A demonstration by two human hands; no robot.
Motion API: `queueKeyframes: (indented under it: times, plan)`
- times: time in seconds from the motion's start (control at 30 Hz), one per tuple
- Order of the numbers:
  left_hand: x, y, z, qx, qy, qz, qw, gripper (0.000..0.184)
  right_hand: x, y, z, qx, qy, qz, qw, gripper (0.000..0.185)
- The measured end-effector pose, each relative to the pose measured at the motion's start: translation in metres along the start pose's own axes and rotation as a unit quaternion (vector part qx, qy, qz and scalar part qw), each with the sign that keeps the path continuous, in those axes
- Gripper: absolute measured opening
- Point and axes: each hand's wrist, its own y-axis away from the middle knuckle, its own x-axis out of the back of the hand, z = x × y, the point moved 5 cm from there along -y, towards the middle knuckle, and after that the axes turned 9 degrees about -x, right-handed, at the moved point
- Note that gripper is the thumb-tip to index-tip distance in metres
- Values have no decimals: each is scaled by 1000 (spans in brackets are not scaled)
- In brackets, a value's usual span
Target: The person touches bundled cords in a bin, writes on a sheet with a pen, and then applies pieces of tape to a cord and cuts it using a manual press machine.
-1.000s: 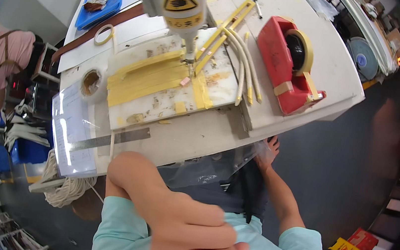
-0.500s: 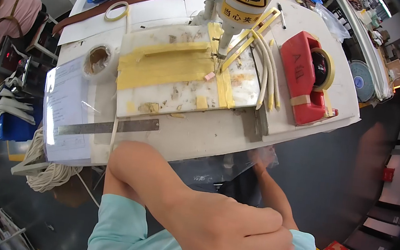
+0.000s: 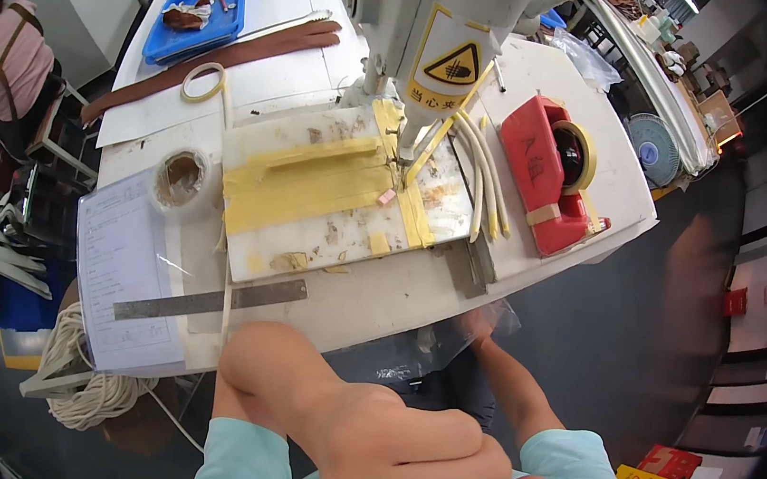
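Note:
My left hand (image 3: 423,460) is raised close to the camera, wrist bent, its fingers curled into a fist. Whatever lies inside the curled fingers, if anything, is hidden. My right hand (image 3: 476,325) is low at the front edge of the worktable, beside or behind a clear plastic sheet or bag (image 3: 388,360). Its fingers are too small and covered to read. Above the hands, a white machine head (image 3: 395,26) with a hand-pinch warning label stands over a white plate (image 3: 305,254) partly covered in yellow tape. A small pink piece (image 3: 387,198) sits near the machine's needle area.
A steel ruler (image 3: 213,300) lies over a printed sheet (image 3: 128,256). Cream cords (image 3: 483,170) and a red tape dispenser (image 3: 525,176) are on the right. Clear tape (image 3: 182,178), a blue tray (image 3: 223,28) and brown strips (image 3: 212,75) are left. Coiled rope (image 3: 101,396) hangs below.
The view has shifted, so the table and machine appear lower and slightly left. My left fist sits further left in view, a fingertip now showing at its right. My right hand stays by the plastic.

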Motion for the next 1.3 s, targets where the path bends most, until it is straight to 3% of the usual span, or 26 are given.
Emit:
queueKeyframes:
  times: [0.07,0.1,0.13,0.17,0.2,0.23,0.27,0.3,0.33,0.47,0.53,0.6,0.7,0.9,1.03,1.17,1.3]
  plan:
    - [3,-5,-4,-26,-3,22,999,32,-1,0,-4,17,-49,-3,999,53]
    - [6,-8,-6,-48,-7,43,998,31,-3,9,-22,81,254,20,963,51]
    - [11,-14,-16,-50,-2,43,998,31,-8,18,-41,135,533,41,834,49]
    - [14,-20,-23,-121,45,-37,991,30,0,30,-68,131,531,47,836,49]
    - [15,-23,-25,-194,93,-117,970,30,4,44,-112,131,551,-22,824,49]
    - [19,-20,-26,-204,102,-120,966,30,3,50,-136,131,567,-88,808,50]
    - [23,-13,-28,-185,64,-119,973,24,-2,47,-128,126,563,-75,813,50]
    - [25,-10,-26,-166,27,-117,979,22,-15,49,-99,139,480,-88,862,49]
    - [22,-8,-25,-58,-10,-135,989,29,-23,52,-84,152,394,-100,901,48]
    - [15,-10,-55,-32,-8,-118,992,27,-48,58,-120,137,460,-87,873,48]
    - [3,-3,-61,-21,-9,-110,994,27,-42,60,-164,185,167,0,969,46]
    - [-2,0,-64,36,-36,-113,992,37,-50,50,-177,175,152,7,973,46]
    - [-24,4,-69,16,-35,-161,986,29,-67,37,-189,150,144,-9,978,45]
    - [-72,36,-97,60,-40,-266,961,35,-110,12,-207,94,118,-63,987,44]
    - [-102,59,-122,46,-48,-290,955,37,-96,-27,-239,89,115,-86,986,44]
    - [-119,67,-100,19,-67,-339,938,39,-71,-28,-221,103,164,-127,973,43]
    - [-101,122,-45,50,-79,-281,955,40,-84,-4,-217,137,202,-171,955,42]
